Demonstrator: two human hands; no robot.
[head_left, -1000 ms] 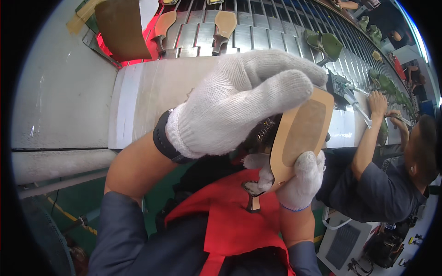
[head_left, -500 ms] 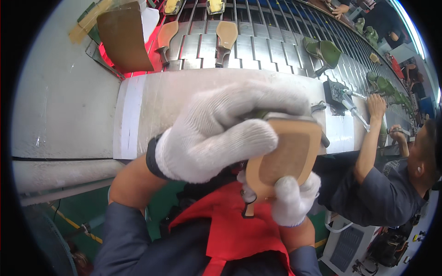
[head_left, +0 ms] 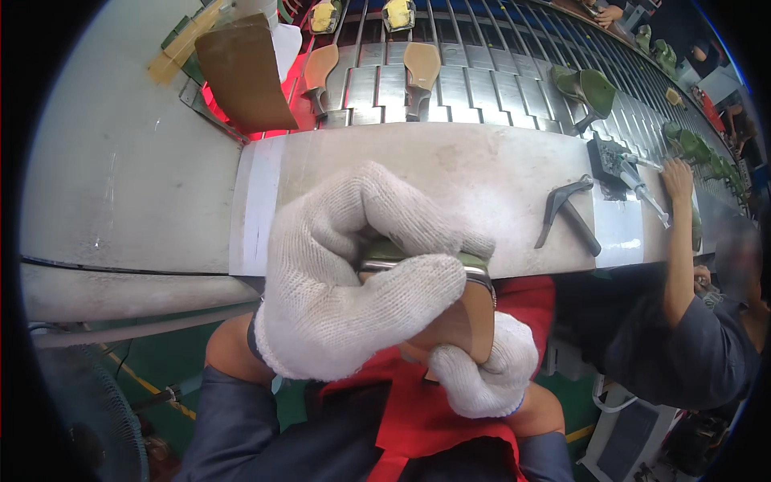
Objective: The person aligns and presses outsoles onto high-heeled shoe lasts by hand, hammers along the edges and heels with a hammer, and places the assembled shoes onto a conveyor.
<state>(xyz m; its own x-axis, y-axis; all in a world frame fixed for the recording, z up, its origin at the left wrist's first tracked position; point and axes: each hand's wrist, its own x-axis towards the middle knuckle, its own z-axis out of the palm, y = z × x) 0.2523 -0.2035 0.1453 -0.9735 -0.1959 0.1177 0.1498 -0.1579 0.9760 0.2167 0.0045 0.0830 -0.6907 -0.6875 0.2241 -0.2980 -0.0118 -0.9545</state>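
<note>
In front of my red apron I hold a shoe (head_left: pixel 474 313), with a tan sole, a green upper and a shiny metallic band along its edge. My left hand (head_left: pixel 321 281), in a white knit glove, closes over one end, thumb across the sole side and fingers over the green part. The other end is gripped from below by my gloved right hand (head_left: pixel 491 365). Both hands hide much of the shoe. Beyond it to the right, a hammer (head_left: pixel 578 225) with a dark handle lies on the pale worktable (head_left: pixel 474 173).
Behind the table runs a metal slat conveyor (head_left: pixel 474 88) carrying tan-soled shoes (head_left: pixel 422 68) and a green shoe (head_left: pixel 586 92). A brown board (head_left: pixel 245 72) stands by a red glow at far left. On the right, a co-worker's arm (head_left: pixel 681 241) reaches past a black block (head_left: pixel 608 165) with syringe-like tools.
The shoe has tipped so its sole shows less and the metallic edge more. My left hand has moved slightly down and left. The hammer has come fully into sight.
</note>
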